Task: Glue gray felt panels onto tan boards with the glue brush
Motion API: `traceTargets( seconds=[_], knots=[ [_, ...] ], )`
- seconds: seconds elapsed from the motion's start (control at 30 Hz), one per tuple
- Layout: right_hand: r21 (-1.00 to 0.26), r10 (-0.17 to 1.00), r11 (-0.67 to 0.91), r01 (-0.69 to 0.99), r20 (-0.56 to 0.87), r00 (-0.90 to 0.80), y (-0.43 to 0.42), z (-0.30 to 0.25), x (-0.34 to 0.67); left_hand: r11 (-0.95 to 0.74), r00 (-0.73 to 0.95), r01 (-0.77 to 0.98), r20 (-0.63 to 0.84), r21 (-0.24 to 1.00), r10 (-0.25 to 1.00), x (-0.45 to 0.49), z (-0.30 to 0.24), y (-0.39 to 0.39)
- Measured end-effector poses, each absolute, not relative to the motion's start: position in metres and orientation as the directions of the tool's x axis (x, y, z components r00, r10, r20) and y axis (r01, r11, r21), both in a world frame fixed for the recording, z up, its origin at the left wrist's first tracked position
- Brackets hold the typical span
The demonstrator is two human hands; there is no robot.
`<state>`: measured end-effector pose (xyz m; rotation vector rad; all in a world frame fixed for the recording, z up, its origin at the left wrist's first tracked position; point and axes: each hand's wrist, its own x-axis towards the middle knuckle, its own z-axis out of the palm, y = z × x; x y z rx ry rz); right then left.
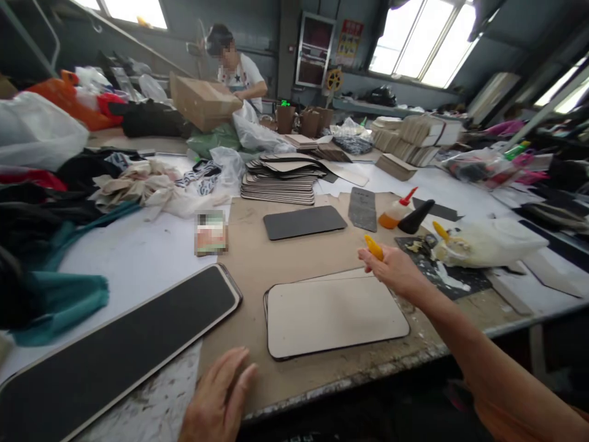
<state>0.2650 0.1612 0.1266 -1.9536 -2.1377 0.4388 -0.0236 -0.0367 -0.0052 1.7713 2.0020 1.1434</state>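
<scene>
My right hand (399, 270) is closed around a tool with a yellow handle (373, 247), whose working end is hidden by the hand. It hovers over the far right corner of a small stack of pale rounded-corner panels (335, 316) with dark edges. My left hand (221, 396) rests near the table's front edge, left of that stack, fingers extended and holding nothing. Beyond the stack lies a dark grey rounded panel (305, 223). At left is a long black panel (124, 356) with a pale border.
A squeeze bottle (390, 216) with a red tip, a black cone-shaped object (416, 217) and a whitish plastic container (497, 242) stand at right. Stacked panels (278, 184) lie farther back. Cloth (142, 184) and bags crowd the left. Another person (243, 77) works beyond a cardboard box (205, 101).
</scene>
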Motion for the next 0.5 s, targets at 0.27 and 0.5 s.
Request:
traceTargets(
  seconds=[0.27, 0.5],
  knots=[
    [-0.098, 0.977, -0.1, 0.99, -0.2, 0.078, 0.106, 0.064, 0.363, -0.331, 0.119, 0.888, 0.534, 0.32, 0.837, 0.01, -0.031, -0.004],
    [-0.185, 0.978, -0.098, 0.978, -0.198, 0.061, 0.102, 0.058, 0.361, -0.344, 0.168, 0.906, 0.536, 0.247, 0.827, 0.012, -0.023, -0.006]
  ],
)
